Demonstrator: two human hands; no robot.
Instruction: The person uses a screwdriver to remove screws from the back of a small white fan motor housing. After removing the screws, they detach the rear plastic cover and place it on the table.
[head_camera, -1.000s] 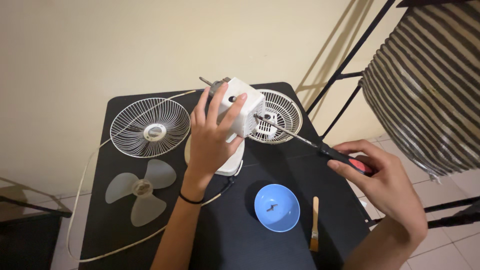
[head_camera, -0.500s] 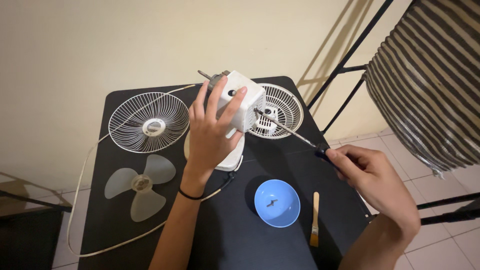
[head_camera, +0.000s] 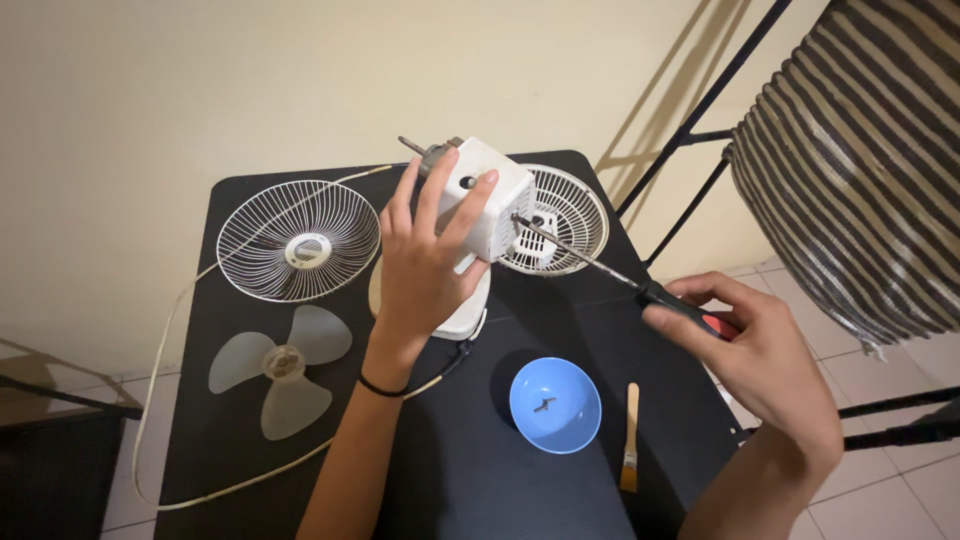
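Left hand (head_camera: 425, 265) grips the motor housing (head_camera: 487, 205) — right hand (head_camera: 760, 355) clenches the screwdriver (head_camera: 640, 290), tip at its back.

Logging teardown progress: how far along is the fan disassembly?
Done: both wire guards and the blade lie off on the table; a small part sits in the blue bowl. In hand: left hand steadies the white motor housing, right hand drives a screwdriver into its back. Left: housing is unopened, on its base.
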